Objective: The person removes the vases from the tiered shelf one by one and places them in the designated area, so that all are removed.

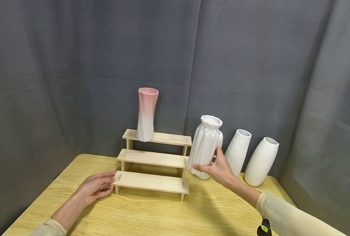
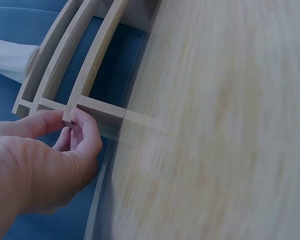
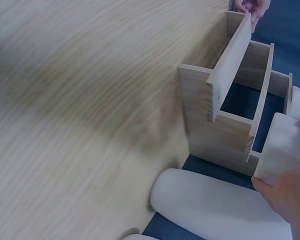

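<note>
A three-tier wooden display stand stands on the table. My left hand pinches the left end of its lowest shelf; in the left wrist view, thumb and fingers close on the board's corner. Off the table, my right hand grips a white pleated vase with a ruffled rim, slightly tilted, by the stand's right end. That vase shows partly in the right wrist view. On the top shelf a twisted pink-and-white vase stands upright.
Behind the held vase is another white vase, mostly hidden in the head view. Farther right stand a textured white vase and a smooth white vase. Grey curtains hang behind the wood-grain table.
</note>
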A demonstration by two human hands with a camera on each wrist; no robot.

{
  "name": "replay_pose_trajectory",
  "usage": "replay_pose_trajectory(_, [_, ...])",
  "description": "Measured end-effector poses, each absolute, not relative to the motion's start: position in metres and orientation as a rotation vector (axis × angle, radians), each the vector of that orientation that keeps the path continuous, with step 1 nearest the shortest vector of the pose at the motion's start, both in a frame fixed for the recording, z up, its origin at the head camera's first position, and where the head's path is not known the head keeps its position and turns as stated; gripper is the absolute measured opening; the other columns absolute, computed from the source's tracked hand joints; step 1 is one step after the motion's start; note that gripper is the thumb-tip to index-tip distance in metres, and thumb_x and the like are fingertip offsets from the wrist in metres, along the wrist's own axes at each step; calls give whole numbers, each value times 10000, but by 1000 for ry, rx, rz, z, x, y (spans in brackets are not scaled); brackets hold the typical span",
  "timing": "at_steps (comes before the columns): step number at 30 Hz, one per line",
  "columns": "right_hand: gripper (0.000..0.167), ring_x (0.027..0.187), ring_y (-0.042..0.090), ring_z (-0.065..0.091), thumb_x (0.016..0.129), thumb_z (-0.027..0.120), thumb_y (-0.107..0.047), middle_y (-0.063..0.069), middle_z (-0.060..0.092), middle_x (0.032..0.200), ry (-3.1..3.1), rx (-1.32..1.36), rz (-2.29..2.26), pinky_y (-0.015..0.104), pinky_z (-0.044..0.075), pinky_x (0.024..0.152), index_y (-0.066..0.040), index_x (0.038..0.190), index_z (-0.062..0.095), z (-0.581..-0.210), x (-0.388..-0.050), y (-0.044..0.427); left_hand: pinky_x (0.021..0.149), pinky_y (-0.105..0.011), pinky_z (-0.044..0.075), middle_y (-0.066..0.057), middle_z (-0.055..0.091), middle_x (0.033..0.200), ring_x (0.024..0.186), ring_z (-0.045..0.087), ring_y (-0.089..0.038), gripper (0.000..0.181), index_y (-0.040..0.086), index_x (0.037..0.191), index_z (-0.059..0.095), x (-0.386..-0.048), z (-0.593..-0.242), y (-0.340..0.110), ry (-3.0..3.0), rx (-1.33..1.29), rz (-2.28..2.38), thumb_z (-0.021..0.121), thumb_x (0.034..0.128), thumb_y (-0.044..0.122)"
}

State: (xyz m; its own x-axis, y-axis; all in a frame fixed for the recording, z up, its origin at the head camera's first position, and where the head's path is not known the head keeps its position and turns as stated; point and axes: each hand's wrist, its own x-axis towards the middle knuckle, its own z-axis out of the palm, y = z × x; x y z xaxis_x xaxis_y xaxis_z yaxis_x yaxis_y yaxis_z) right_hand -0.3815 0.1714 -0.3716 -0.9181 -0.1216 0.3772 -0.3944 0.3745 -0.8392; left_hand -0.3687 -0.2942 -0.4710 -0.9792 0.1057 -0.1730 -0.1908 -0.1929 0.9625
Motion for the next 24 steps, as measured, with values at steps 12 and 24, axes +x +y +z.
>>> replay_pose_trajectory(12, [958, 1169, 404, 594, 692, 977, -232, 185, 525, 1338, -2433, 341, 1464, 446, 560, 881, -40, 1408, 371, -395, -366, 202, 845, -331, 577, -138, 539, 1344, 1041, 643, -193, 539, -34, 1481, 497, -370, -472, -296, 1848, -93, 2297, 684, 986, 71])
replay_pose_trajectory(24, [965, 1221, 414, 538, 691, 979, -295, 184, 498, 1333, -2479, 162, 1336, 487, 513, 942, -17, 1382, 365, -428, -359, 241, 866, -336, 569, -173, 488, 1418, 1067, 636, -190, 551, -23, 1478, 508, -370, -470, -295, 1848, -118, 2302, 704, 974, 82])
